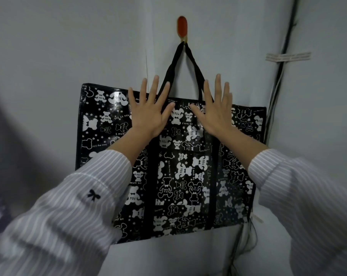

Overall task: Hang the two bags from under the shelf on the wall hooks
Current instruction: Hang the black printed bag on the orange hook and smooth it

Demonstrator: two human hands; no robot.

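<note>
A large flat black bag (180,172) printed with white bears hangs on the grey wall. Its black strap handles (173,66) loop over an orange-red wall hook (182,28) with a brass tip. My left hand (148,110) lies spread flat against the bag's upper edge, left of the handles. My right hand (214,110) lies spread flat the same way, right of the handles. Neither hand grips anything. Only this one bag and this one hook are in view.
Black and white cables (278,82) run down the wall corner to the right of the bag, held by a strip of clear tape (288,56). Thin cords (242,242) dangle below the bag's right corner. A dark blurred shape (1,206) sits at the far left.
</note>
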